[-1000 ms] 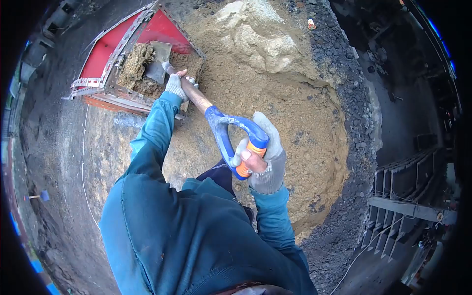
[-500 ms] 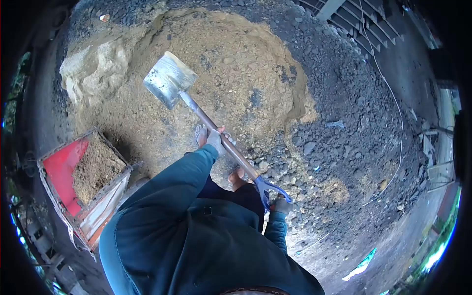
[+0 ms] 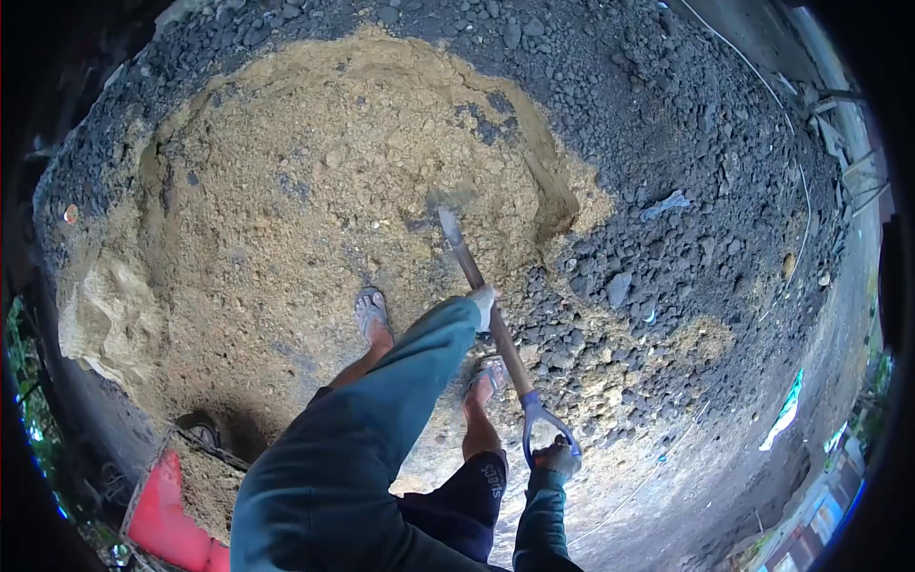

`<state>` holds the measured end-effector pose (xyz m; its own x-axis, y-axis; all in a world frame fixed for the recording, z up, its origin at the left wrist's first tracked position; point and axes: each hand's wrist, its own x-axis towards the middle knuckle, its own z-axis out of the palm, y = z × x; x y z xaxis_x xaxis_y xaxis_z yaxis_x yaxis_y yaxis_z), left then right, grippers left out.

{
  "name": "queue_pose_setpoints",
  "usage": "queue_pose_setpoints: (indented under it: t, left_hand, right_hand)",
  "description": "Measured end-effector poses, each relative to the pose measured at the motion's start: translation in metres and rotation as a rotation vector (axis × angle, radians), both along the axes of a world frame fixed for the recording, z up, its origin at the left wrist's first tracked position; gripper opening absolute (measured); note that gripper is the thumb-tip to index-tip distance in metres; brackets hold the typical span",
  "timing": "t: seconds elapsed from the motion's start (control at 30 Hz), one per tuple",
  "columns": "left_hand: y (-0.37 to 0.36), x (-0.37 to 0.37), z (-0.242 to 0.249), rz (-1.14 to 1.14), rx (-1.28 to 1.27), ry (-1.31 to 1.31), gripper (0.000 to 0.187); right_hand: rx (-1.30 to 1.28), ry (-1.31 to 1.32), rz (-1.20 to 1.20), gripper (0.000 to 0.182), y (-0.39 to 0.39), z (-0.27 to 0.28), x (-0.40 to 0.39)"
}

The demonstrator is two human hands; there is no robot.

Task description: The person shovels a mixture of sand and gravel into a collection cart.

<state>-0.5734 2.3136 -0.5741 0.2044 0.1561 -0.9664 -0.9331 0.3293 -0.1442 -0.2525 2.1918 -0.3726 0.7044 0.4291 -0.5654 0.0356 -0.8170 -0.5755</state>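
Note:
A shovel (image 3: 512,357) runs aslant through the middle of the head view, its wooden shaft ending in a blue D-shaped handle. Around the shaft is my left hand (image 3: 484,305), closed, partly hidden by its sleeve. My right hand (image 3: 558,459) grips the blue handle at the lower right. Most of the blade is out of sight, sunk in or covered by the brown sandy heap (image 3: 315,181); only its narrow neck shows clearly. My sandalled feet stand on the loose material left of the shaft.
A red-walled cart (image 3: 167,515) holding brown material stands at the lower left. Dark gravel (image 3: 686,257) surrounds the heap behind and to the right. A pale lump (image 3: 112,310) lies at the left, and a thin cable (image 3: 762,81) crosses the upper right.
The shovel's blade has gone from raised and bare at upper left down into the heap, further right. Both hands keep hold. The view has shifted, with the cart now lower.

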Motion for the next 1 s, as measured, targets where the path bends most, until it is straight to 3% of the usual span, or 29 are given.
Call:
queue_pose_setpoints:
  t: [0.03, 0.07, 0.17, 0.23, 0.33, 0.43, 0.53, 0.6, 0.63, 0.67, 0.7, 0.73, 0.77, 0.8, 0.83, 0.87, 0.93, 1.0]
  left_hand:
    - [0.022, -0.058, -0.025, -0.006, 0.156, 0.092, 0.015]
    - [0.039, -0.099, -0.021, 0.018, 0.151, 0.116, 0.014]
    - [0.054, -0.156, -0.023, 0.117, 0.231, 0.294, 0.008]
    - [0.044, -0.164, -0.017, 0.132, 0.298, 0.234, 0.009]
    - [0.021, -0.158, 0.006, 0.277, 0.372, 0.219, 0.008]
    - [-0.022, -0.164, 0.065, 0.562, 0.337, 0.103, 0.003]
    - [-0.092, -0.181, 0.140, 0.833, 0.260, 0.126, 0.012]
    - [-0.159, -0.184, 0.155, 1.042, 0.150, 0.184, 0.017]
    - [-0.195, -0.191, 0.162, 1.141, 0.134, 0.175, 0.019]
    - [-0.226, -0.196, 0.192, 1.192, 0.065, 0.317, 0.023]
    - [-0.254, -0.205, 0.253, 1.269, -0.007, 0.370, 0.029]
    - [-0.317, -0.202, 0.231, 1.279, 0.039, 0.469, 0.034]
    - [-0.360, -0.202, 0.264, 1.376, 0.002, 0.528, 0.038]
    - [-0.403, -0.199, 0.300, 1.478, 0.014, 0.618, 0.042]
    - [-0.456, -0.189, 0.317, 1.515, 0.065, 0.830, 0.046]
    - [-0.500, -0.178, 0.346, 1.535, 0.117, 0.984, 0.045]
    - [-0.596, -0.153, 0.377, 1.434, 0.340, 1.276, 0.043]
    - [-0.604, -0.137, 0.436, 1.419, 0.224, 1.356, 0.042]
  right_hand:
    - [0.018, 0.067, 0.149, 0.011, 0.040, -0.012, -0.078]
    - [-0.025, 0.033, 0.170, 0.012, 0.067, -0.015, -0.126]
    - [0.193, 0.075, 0.190, 0.009, 0.092, -0.039, -0.182]
    - [0.295, 0.005, 0.195, 0.008, 0.091, -0.026, -0.196]
    - [0.295, 0.109, 0.360, 0.010, 0.103, -0.021, -0.158]
    - [0.400, 0.154, 0.492, 0.012, 0.123, 0.018, -0.154]
    - [0.422, 0.268, 0.695, 0.010, 0.137, 0.051, -0.175]
    - [0.356, 0.315, 0.855, 0.014, 0.144, 0.054, -0.184]
    - [0.515, 0.134, 1.166, 0.013, 0.150, 0.018, -0.180]
    - [0.546, 0.105, 1.351, 0.011, 0.140, 0.045, -0.223]
    - [0.504, 0.060, 1.534, 0.010, 0.121, 0.081, -0.270]
    - [0.457, 0.226, 1.576, 0.014, 0.105, 0.061, -0.286]
    - [0.518, 0.225, 1.726, 0.021, 0.076, 0.118, -0.332]
    - [0.405, 0.277, 1.814, 0.025, 0.046, 0.122, -0.354]
    - [0.376, 0.426, 1.820, 0.025, 0.008, 0.136, -0.377]
    - [0.318, 0.612, 1.940, 0.026, -0.021, 0.191, -0.402]
    - [0.657, 0.999, 2.100, 0.030, -0.080, 0.251, -0.409]
    - [1.095, 1.165, 2.270, 0.026, -0.081, 0.315, -0.404]
